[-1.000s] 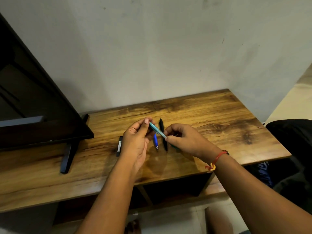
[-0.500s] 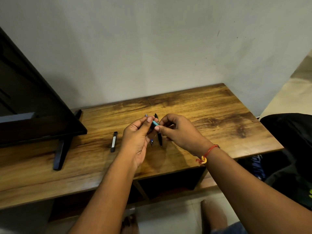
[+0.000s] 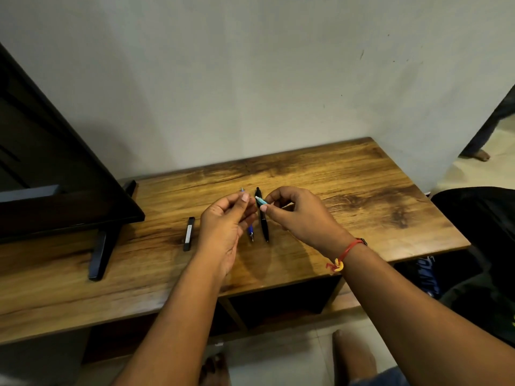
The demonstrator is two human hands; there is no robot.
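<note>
Above the wooden table point(image 3: 348, 190), my two hands hold parts of a teal pen. My right hand point(image 3: 301, 215) pinches the teal pen barrel point(image 3: 261, 201) between thumb and forefinger, and its short end points left. My left hand point(image 3: 223, 224) has its fingers curled round a small pen piece point(image 3: 242, 189), of which only a thin tip shows above the fingertips. There is a small gap between the two parts. Below the hands, a black pen point(image 3: 264, 224) and a blue pen point(image 3: 251, 233) lie side by side on the table.
A small black stick-shaped item point(image 3: 189, 237) lies left of my left hand. A dark TV screen point(image 3: 55, 168) on a black stand leg point(image 3: 101, 254) fills the table's left side. A grey wall backs the table. A dark bag point(image 3: 479, 232) sits at the right.
The teal pen was held in one piece between both hands. Now the hands have drawn apart, with a short teal end in my right hand and a thin tip in my left.
</note>
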